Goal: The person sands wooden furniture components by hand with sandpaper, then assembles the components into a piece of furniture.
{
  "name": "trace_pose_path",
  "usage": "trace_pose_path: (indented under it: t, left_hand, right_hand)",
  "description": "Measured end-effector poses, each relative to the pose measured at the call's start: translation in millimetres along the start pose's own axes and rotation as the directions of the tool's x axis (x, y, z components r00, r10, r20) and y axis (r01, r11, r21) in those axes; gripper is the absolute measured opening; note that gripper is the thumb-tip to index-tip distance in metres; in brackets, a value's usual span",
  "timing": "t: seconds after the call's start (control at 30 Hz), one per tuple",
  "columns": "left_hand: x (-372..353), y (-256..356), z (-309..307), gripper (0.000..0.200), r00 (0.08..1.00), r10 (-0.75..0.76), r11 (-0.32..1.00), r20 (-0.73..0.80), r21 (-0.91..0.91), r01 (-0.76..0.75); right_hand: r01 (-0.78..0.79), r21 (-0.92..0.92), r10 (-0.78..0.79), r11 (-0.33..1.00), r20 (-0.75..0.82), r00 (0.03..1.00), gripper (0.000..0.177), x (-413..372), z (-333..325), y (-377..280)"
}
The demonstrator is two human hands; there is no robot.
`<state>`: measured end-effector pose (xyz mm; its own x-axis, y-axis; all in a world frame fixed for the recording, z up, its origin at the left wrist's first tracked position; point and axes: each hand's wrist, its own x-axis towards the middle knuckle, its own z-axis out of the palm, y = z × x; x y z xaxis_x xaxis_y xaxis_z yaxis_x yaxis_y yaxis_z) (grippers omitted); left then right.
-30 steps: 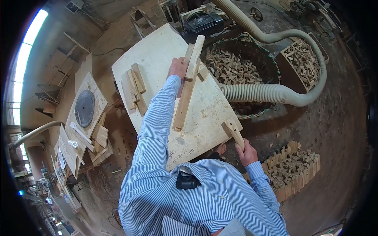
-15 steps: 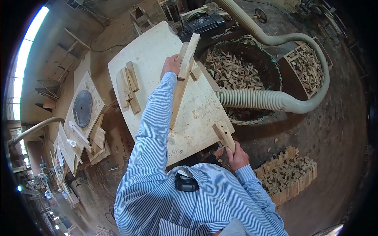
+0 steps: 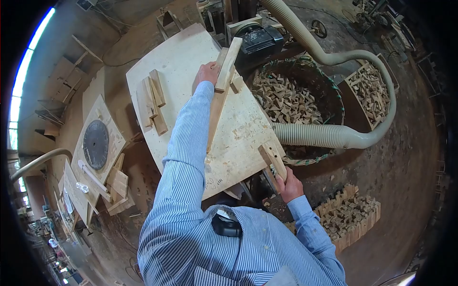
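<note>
On the pale wooden tabletop [image 3: 238, 164], my left hand [image 3: 207, 75] has its fingers closed around the near side of a short wood block [image 3: 222, 58]. That block lies against a longer, light wooden bar [image 3: 231, 59], which rests over a long brown strip [image 3: 217, 117]. My fingertips are partly hidden there. At the tabletop's near right corner, my right hand [image 3: 292, 185] is wrapped around the end of a wooden handle [image 3: 275, 161] with dark holes in it. Several loose wood pieces [image 3: 153, 100] lie on the left part of the tabletop.
A large basket of wood offcuts [image 3: 288, 100] stands right of the tabletop, crossed by a thick ribbed hose [image 3: 310, 135]. Behind it are a black motor [image 3: 260, 43] and a crate of offcuts [image 3: 369, 90]. Stacked wood pieces [image 3: 350, 214] sit lower right; a circular blade [image 3: 96, 144] lies left.
The view has shifted slightly, and a foot seen below the tabletop is out of sight. My right hand on the handle appears slightly higher and further right. Both hands keep their grips.
</note>
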<state>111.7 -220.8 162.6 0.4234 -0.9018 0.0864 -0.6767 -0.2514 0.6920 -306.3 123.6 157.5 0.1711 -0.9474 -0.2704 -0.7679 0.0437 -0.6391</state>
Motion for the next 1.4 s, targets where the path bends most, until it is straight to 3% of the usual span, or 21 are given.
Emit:
trace_pose_path:
  t: [0.27, 0.37, 0.67, 0.8, 0.87, 0.9, 1.03, 1.1, 1.3, 1.4]
  left_hand:
    - [30.4, -11.5, 10.4, 0.041, 0.995, 0.051, 0.998, -0.081, 0.028, -0.048]
    - [38.4, -5.7, 3.4, 0.041, 1.0, -0.011, 1.0, 0.013, -0.001, 0.011]
    - [40.5, 4.6, -11.0, 0.043, 1.0, 0.001, 0.997, -0.012, 0.077, 0.0]
    - [40.8, -5.3, -1.8, 0.043, 1.0, 0.007, 0.996, -0.008, 0.088, -0.006]
    - [43.6, -19.2, 10.9, 0.042, 0.997, 0.038, 0.995, -0.069, 0.097, -0.031]
    - [40.7, -21.7, 9.0, 0.041, 1.0, 0.03, 1.0, 0.003, 0.0, -0.03]
    - [16.7, -12.1, 0.9, 0.044, 0.991, 0.028, 1.0, 0.132, 0.01, -0.029]
    - [-0.4, -9.6, -0.3, 0.044, 0.995, 0.05, 0.999, 0.083, -0.022, -0.048]
    - [-62.0, 13.6, -13.7, 0.051, 0.992, 0.021, 1.0, 0.121, -0.02, -0.018]
    - [-83.5, 6.6, -8.6, 0.044, 0.994, 0.112, 0.993, -0.007, -0.031, -0.112]
  right_hand:
    - [-0.01, -0.045, 0.009, 0.999, -0.026, 1.0, 0.054, 20.6, 5.0, -11.6]
    - [-0.002, -0.03, 0.001, 1.0, -0.049, 0.999, 0.054, 27.5, 4.9, -15.9]
    - [-0.047, -0.003, 0.047, 0.999, -0.047, 0.998, 0.049, 36.3, -2.2, -40.6]
    - [-0.039, 0.05, 0.042, 0.998, -0.064, 0.997, 0.047, 29.2, 1.0, -32.5]
    - [0.05, 0.034, -0.046, 0.998, -0.118, 0.992, 0.047, 21.2, 1.0, -29.5]
    - [0.008, 0.04, -0.005, 0.999, -0.082, 0.997, 0.047, 14.8, -2.9, -33.2]
    - [-0.044, 0.045, 0.047, 0.998, -0.051, 0.998, 0.049, -1.8, -6.8, -17.7]
    - [-0.064, 0.013, 0.064, 0.998, 0.005, 0.998, 0.05, -14.9, -8.3, -13.6]
    - [-0.022, 0.044, 0.024, 0.999, -0.047, 0.999, 0.049, -56.7, -5.0, 17.7]
    - [-0.018, 0.081, 0.022, 0.997, -0.048, 0.999, 0.048, -76.2, -3.6, 27.0]
